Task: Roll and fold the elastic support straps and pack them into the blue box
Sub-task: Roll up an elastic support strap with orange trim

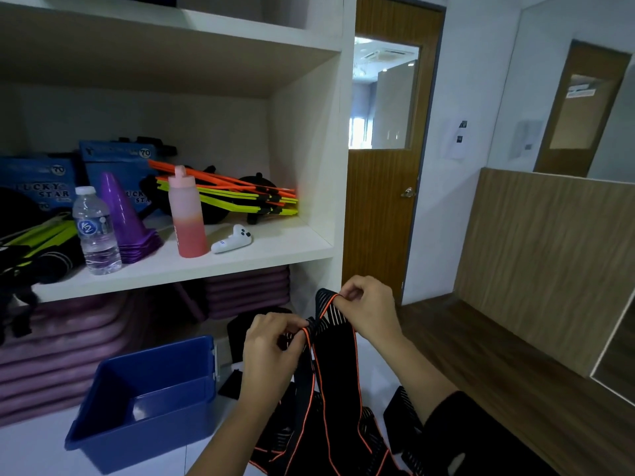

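Showing an early stage, head view. White shelf unit [192,266] at rear w/ bottles and cones, not task items. Blue box [137,438] sits on the floor left of the hands; no strap visible inside. Black, orange-edged elastic strap [338,372] is held up betw. both hands, remainder hanging down. Left hand [271,348] pinches a bunched section; right hand [367,310] pinches the upper end, fingers curled. Judged: rolling barely begun; further dark straps [402,420] on the floor, all still to pack.
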A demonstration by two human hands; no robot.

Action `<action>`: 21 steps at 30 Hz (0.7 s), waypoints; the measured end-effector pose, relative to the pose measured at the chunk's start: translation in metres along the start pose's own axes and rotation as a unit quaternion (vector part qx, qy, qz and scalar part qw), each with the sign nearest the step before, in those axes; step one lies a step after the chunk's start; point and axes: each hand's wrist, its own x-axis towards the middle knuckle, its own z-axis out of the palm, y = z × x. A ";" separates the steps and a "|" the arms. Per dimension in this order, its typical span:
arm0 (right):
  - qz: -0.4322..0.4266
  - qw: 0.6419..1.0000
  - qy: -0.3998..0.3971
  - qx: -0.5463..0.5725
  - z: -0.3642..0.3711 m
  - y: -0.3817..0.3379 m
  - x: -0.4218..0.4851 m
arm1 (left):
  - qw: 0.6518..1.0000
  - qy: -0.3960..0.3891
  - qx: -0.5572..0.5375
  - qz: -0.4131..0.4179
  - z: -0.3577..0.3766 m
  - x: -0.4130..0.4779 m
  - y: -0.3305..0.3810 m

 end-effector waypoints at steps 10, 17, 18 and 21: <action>0.008 0.996 -0.030 0.088 0.001 -0.027 0.013 | 0.996 0.025 0.047 0.074 -0.001 0.020 0.015; 0.042 0.973 -0.159 0.160 -0.005 -0.042 0.010 | 0.997 0.019 0.066 0.032 0.001 0.040 0.014; 0.045 0.969 -0.170 0.170 -0.006 -0.043 0.009 | 0.998 0.007 0.058 0.023 0.000 0.042 0.015; 0.049 0.968 -0.175 0.173 -0.007 -0.044 0.006 | 0.998 -0.013 0.055 0.013 -0.001 0.045 0.016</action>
